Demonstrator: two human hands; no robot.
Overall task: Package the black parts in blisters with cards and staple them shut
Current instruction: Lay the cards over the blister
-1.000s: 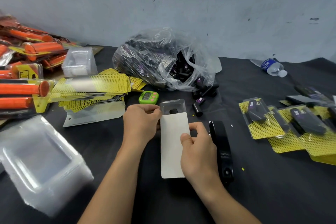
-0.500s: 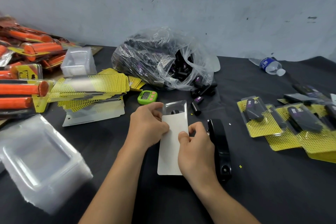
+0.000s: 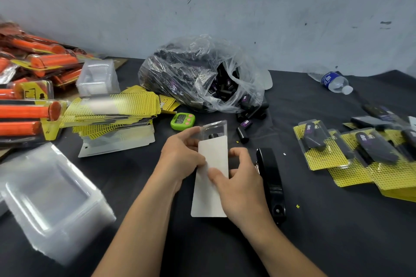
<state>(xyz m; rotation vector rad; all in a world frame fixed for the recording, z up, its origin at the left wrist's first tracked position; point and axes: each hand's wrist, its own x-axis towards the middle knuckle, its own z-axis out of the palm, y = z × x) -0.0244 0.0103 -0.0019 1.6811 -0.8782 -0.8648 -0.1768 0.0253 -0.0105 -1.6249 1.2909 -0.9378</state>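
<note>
Near the middle of the dark table (image 3: 337, 243), toward its near edge, both hands hold one package. The left hand (image 3: 182, 159) has its fingers curled round the left edge of the clear blister (image 3: 213, 128), pinching it where the card (image 3: 210, 195) enters. The right hand (image 3: 240, 189) presses its thumb on the card's plain white back, with its fingers curled round the card's right edge. The card sits most of the way inside the blister, whose top pokes out beyond it. A dark shape showing through that top is probably the black part (image 3: 212, 136), though the plastic blurs it. A black stapler (image 3: 271, 182) lies just right of the right hand, apart from it. Toward the far edge, a plastic bag (image 3: 202, 78) holds many black pieces, with a few loose ones (image 3: 243, 134) spilled beside it. A green timer (image 3: 182, 121) sits just in front of the bag. A stack of yellow cards (image 3: 112, 110) lies on the left side, and empty blisters (image 3: 49, 198) are piled at the near left corner. Finished packs (image 3: 337, 148) spread along the right edge.
</note>
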